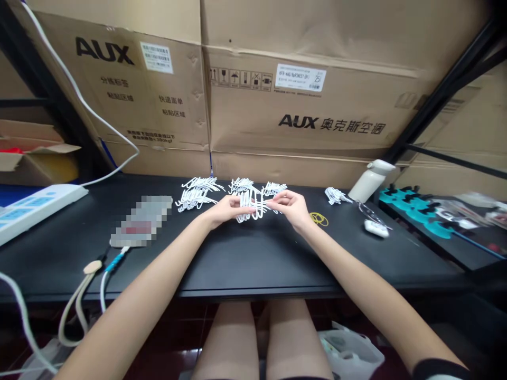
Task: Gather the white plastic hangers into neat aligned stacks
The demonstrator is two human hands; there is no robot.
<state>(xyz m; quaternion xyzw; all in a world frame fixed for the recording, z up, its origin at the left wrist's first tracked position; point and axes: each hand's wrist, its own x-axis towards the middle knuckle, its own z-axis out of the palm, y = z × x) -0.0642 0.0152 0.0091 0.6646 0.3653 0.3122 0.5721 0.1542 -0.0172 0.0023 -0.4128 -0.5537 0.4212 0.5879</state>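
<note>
Above the middle of the table, a bundle of looped thin white cords (246, 205) is held between my two hands; whether they are cables or wires I cannot tell. My left hand (225, 211) pinches its left end between thumb and fingers. At its right end, my right hand (292, 207) grips the cords with bent fingertips. Similar white bundles lie behind: a pair at the left (194, 198), one in the middle (242, 184) and one at the right (275, 188). Just right of my right hand are yellow rubber bands (319, 219).
Another white bundle (336, 196) lies near a tilted white bottle (371, 179). A small white case (376, 228) and a teal rack (412, 211) are at the right. On the left are a phone-like blurred object (141, 221) and a power strip (43, 203). Large cardboard boxes (245, 121) stand behind.
</note>
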